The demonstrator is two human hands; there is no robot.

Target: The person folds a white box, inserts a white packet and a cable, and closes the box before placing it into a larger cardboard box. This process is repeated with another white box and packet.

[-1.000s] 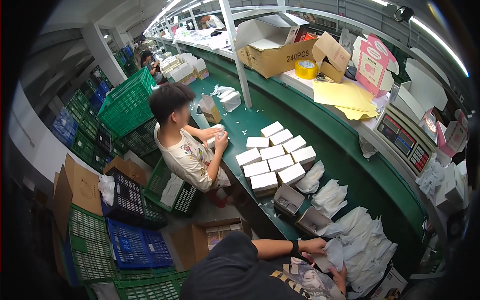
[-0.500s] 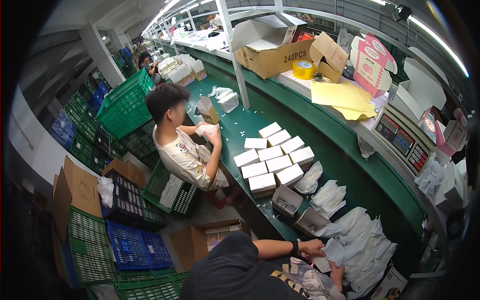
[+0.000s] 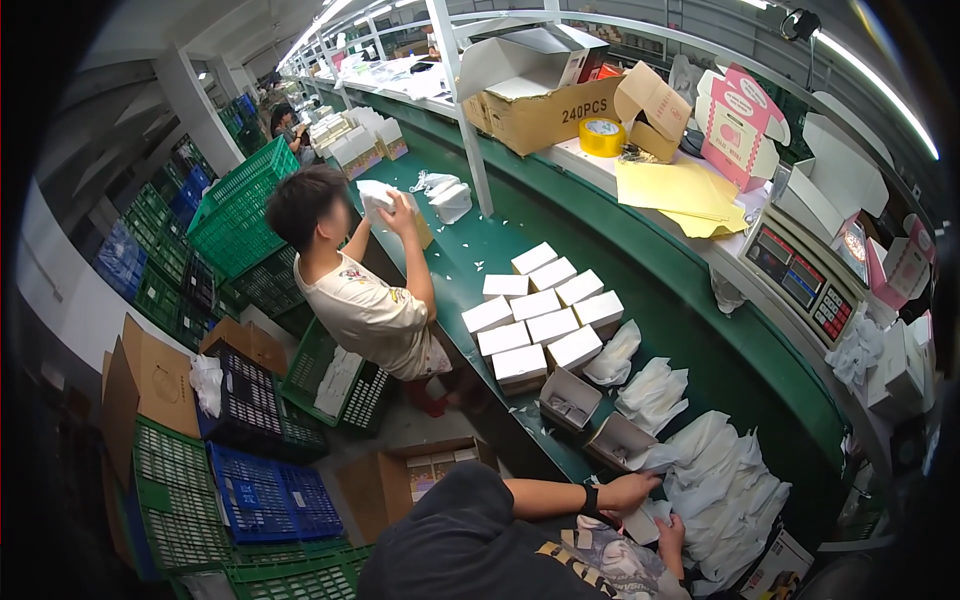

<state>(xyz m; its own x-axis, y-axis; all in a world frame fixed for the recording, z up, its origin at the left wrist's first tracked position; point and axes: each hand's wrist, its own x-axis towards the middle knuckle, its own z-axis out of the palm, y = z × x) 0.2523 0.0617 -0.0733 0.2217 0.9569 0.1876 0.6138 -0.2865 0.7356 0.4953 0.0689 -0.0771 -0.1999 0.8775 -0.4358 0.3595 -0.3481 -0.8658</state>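
Currently, a white piece lies between the two hands, just left of the heap of white bags, with the right hand nearer to that heap and the left hand on the side away from it. The right hand's grip pinches the piece by its heap-side edge; the left hand's is curled with its fingertips out of sight, so I cannot tell whether it holds anything. Fingers cover part of the piece, so its long axis is unclear. An open box stands at the heap's upper-left edge, near the left hand, and farther off the same way white-topped boxes stand close together. The green tabletop carries these boxes and runs past the heap; above and right of the heap sits a weighing scale. Well left of the heap is a blue crate, and well to its upper left a co-worker holds a white bundle.
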